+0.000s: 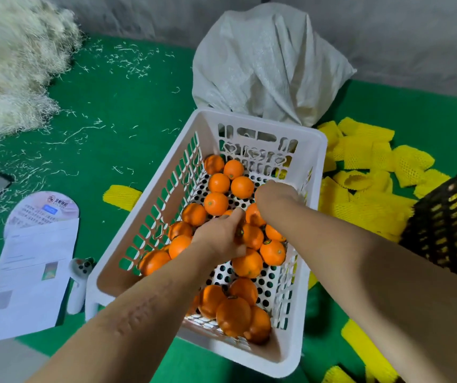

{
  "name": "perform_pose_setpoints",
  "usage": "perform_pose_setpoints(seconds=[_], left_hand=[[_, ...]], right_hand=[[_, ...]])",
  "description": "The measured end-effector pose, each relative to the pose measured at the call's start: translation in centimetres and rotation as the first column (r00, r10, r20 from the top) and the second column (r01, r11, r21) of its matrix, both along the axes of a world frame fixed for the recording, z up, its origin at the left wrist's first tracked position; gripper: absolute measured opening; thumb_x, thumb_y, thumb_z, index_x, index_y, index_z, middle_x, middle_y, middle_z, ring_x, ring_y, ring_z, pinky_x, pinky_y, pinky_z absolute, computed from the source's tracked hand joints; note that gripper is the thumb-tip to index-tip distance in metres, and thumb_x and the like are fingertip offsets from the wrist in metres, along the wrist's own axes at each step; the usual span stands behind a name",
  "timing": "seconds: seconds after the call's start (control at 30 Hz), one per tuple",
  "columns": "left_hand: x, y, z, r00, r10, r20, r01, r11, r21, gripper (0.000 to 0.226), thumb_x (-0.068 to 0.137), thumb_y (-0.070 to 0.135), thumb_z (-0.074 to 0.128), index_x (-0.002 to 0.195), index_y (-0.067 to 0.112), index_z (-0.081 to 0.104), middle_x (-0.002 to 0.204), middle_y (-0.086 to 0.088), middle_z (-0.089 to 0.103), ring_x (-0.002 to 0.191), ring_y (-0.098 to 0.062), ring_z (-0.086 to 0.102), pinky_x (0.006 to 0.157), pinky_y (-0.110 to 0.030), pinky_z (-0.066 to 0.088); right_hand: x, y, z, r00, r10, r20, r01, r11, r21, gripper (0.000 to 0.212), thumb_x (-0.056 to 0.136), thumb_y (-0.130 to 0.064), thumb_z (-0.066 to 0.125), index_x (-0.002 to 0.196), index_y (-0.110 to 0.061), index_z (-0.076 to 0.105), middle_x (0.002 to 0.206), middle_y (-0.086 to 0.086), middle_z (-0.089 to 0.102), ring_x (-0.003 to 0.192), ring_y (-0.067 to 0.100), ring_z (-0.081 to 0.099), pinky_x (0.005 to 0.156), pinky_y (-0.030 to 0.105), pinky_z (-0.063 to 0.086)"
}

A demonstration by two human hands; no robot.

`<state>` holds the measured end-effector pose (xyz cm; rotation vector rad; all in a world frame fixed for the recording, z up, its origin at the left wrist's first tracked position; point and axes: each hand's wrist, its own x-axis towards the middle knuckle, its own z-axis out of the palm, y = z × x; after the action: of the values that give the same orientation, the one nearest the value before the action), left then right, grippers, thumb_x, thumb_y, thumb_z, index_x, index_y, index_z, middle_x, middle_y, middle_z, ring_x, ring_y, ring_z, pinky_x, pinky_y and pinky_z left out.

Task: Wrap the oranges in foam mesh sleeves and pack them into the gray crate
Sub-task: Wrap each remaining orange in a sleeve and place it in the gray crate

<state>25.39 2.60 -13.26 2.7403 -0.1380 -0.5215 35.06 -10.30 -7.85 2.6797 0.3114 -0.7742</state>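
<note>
White basket [302, 338], on green desk [138, 106]: holding loose oranges [216, 203]. Left hand [219, 239] is curling its grip round one orange [252, 236]; right hand [274, 196] is reaching in, grip unclear. Yellow foam sleeves [365, 205] are lying beside dark crate [448, 230], right.

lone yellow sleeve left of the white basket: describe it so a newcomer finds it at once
Start at the white basket of oranges in the middle of the green mat. Just outside its left wall, above the paper sheets, lies one yellow foam sleeve, partly hidden by the basket. It is the only sleeve on that side; all the others lie right of the basket.
</note>
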Motion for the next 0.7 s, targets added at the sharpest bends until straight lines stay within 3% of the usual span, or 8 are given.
perform_pose_setpoints(seconds=[0.17, 0.3, 0.4, 0.47, 0.53, 0.6, 0.63, 0.7], left_hand=[[-2.7, 0.1, 2.3, 0.986, -0.095, -0.139, 0.119, 0.977, 0.179, 0.069, 0.086, 0.061, 0.068, 0.139, 0.033, 0.035, 0.095, 0.007, 0.051, 0.089, -0.024, 0.059, 0.064, -0.037, 0.051], [-6.2, 0.2, 2.9, 0.946, -0.196, -0.258, 0.281, 0.894, 0.350, 0.071, 0.095, 0.071, 0.052, 0.149, 0.027, 0.042, 0.100, -0.002, 0.060, 0.095, -0.024, 0.055, 0.083, -0.038, 0.049], [-7.0, 0.0, 3.5, 0.945, -0.146, -0.293, 0.237, 0.922, 0.305, 0.072, 0.097, 0.071, 0.050, 0.153, 0.026, 0.039, 0.105, -0.001, 0.057, 0.099, -0.023, 0.052, 0.084, -0.037, 0.042], [-6.6, 0.0, 4.2, 0.933, -0.071, -0.354, 0.142, 0.974, 0.179, 0.073, 0.095, 0.072, 0.055, 0.151, 0.028, 0.040, 0.119, -0.002, 0.063, 0.107, -0.025, 0.058, 0.086, -0.039, 0.049], [-6.5, 0.3, 4.6, 0.933, -0.023, -0.358, 0.053, 0.996, 0.072, 0.069, 0.094, 0.069, 0.058, 0.148, 0.029, 0.045, 0.132, -0.005, 0.061, 0.115, -0.025, 0.059, 0.091, -0.042, 0.052], [-6.6, 0.4, 4.7, 0.946, 0.027, -0.323, -0.042, 0.998, -0.040, 0.057, 0.096, 0.066, 0.059, 0.141, 0.031, 0.051, 0.130, -0.004, 0.062, 0.110, -0.022, 0.061, 0.087, -0.039, 0.053], [-6.7, 0.1, 4.7, 0.949, 0.060, -0.309, -0.090, 0.992, -0.085, 0.054, 0.095, 0.065, 0.059, 0.137, 0.032, 0.052, 0.128, -0.003, 0.063, 0.109, -0.022, 0.062, 0.088, -0.040, 0.054], [-6.9, -0.9, 4.3, 0.956, 0.082, -0.281, -0.100, 0.994, -0.049, 0.059, 0.093, 0.063, 0.063, 0.141, 0.031, 0.047, 0.135, -0.006, 0.055, 0.116, -0.027, 0.059, 0.095, -0.046, 0.054]], right_hand=[[-1.8, -1.9, 0.8, 0.998, -0.017, 0.065, 0.026, 0.991, -0.130, 0.075, 0.097, -0.035, 0.063, 0.159, -0.013, 0.027, 0.156, 0.014, 0.030, 0.143, 0.033, 0.032, 0.112, 0.042, 0.035], [-4.7, -1.7, 2.0, 0.989, 0.123, -0.083, -0.131, 0.986, -0.101, 0.107, 0.085, -0.050, 0.072, 0.162, -0.016, 0.004, 0.149, 0.008, 0.046, 0.138, 0.033, 0.044, 0.111, 0.045, 0.034], [-8.4, -2.2, 3.4, 0.915, 0.325, -0.238, -0.334, 0.943, 0.004, 0.102, 0.083, -0.073, 0.063, 0.157, -0.019, 0.018, 0.134, 0.010, 0.059, 0.129, 0.038, 0.052, 0.116, 0.054, 0.027], [-10.8, -4.2, 5.0, 0.906, 0.402, -0.134, -0.386, 0.913, 0.135, 0.089, 0.084, -0.081, 0.053, 0.149, -0.022, 0.034, 0.129, 0.008, 0.064, 0.125, 0.034, 0.055, 0.119, 0.053, 0.019], [-13.0, -7.1, 5.9, 0.924, 0.381, 0.035, -0.359, 0.832, 0.423, 0.061, 0.094, -0.067, 0.051, 0.140, -0.027, 0.046, 0.119, 0.003, 0.067, 0.122, 0.026, 0.056, 0.124, 0.050, 0.011], [-15.2, -10.7, 6.2, 0.944, 0.298, 0.142, -0.317, 0.699, 0.641, 0.052, 0.098, -0.055, 0.055, 0.144, -0.031, 0.045, 0.146, 0.002, 0.051, 0.139, 0.024, 0.040, 0.125, 0.046, 0.010], [-16.3, -12.6, 6.2, 0.951, 0.237, 0.199, -0.308, 0.658, 0.687, 0.056, 0.098, -0.053, 0.057, 0.149, -0.035, 0.041, 0.165, 0.001, 0.025, 0.150, 0.024, 0.022, 0.125, 0.043, 0.011], [-17.5, -16.5, 5.6, 0.966, 0.055, 0.252, -0.224, 0.663, 0.715, 0.072, 0.096, -0.052, 0.060, 0.157, -0.042, 0.023, 0.167, -0.011, -0.021, 0.153, 0.022, -0.005, 0.118, 0.042, 0.015]])
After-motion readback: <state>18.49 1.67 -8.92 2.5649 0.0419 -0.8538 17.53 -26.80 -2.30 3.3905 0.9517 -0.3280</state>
